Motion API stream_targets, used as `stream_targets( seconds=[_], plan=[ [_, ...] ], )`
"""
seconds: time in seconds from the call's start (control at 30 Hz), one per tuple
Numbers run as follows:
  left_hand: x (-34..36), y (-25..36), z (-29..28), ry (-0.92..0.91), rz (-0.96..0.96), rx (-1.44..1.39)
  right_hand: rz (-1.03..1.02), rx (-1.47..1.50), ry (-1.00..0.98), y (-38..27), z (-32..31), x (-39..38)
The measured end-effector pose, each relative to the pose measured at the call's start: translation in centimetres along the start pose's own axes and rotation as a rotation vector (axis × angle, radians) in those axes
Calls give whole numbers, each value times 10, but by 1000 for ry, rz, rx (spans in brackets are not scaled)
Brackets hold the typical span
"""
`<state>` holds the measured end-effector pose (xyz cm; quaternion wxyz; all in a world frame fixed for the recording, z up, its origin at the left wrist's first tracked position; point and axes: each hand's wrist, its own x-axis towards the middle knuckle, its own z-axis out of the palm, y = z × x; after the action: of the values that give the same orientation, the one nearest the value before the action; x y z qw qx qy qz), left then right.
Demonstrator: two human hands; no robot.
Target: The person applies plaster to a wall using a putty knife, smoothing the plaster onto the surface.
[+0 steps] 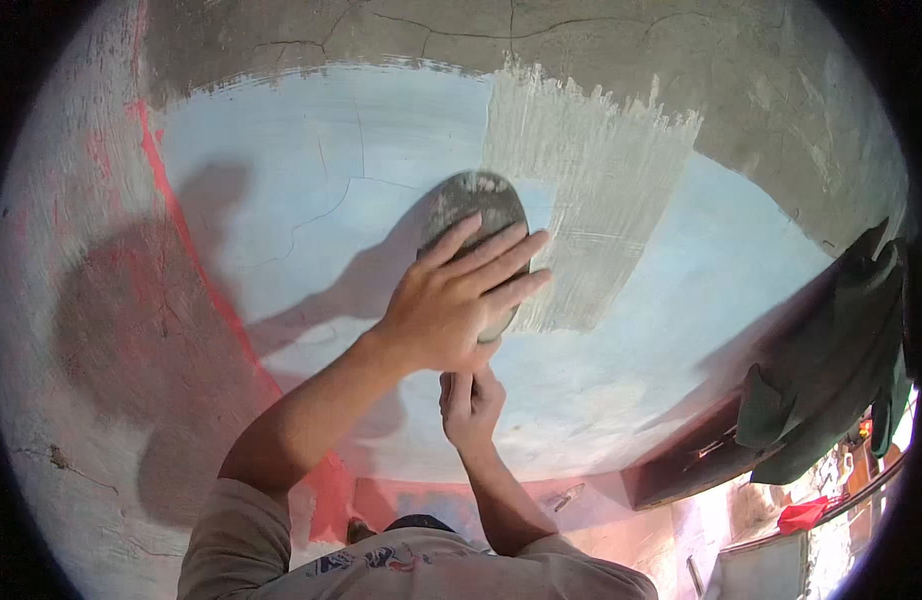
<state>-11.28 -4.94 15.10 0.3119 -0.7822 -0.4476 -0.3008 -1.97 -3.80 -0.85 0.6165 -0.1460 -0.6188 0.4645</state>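
A dark grey, worn, flat tool with a rounded top (pixel 476 195) is held up against a light blue painted wall (pixel 271 180). My left hand (pixel 456 295) lies over its face, fingers stretched out and apart, pressing it to the wall. Just below, my right hand (pixel 472 405) is closed around what looks like the tool's lower end or handle; the grip itself is mostly hidden by the hands. Right of the tool, a wide strip of scraped grey surface (pixel 601 210) runs down through the blue paint. The tool's exact kind does not show.
Cracked grey plaster (pixel 581 40) spans the wall's top. At left, a red painted line (pixel 196 245) borders a grey, shadowed wall. Dark cloth (pixel 831 350) hangs at the right beside an opening, with a red item (pixel 802 515) beyond it. A pink-red band runs along the wall's lower part.
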Motion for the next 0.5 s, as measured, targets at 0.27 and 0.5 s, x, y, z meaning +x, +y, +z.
stream_targets(
  seconds=[0.27,0.5],
  plan=[
    [-7,1,-2,-66,-18,-56,150,25,-13,-2,-1,-13],
    [-4,-1,-4,-42,-17,-30,37,-37,65,-4,8,-8]
  ],
)
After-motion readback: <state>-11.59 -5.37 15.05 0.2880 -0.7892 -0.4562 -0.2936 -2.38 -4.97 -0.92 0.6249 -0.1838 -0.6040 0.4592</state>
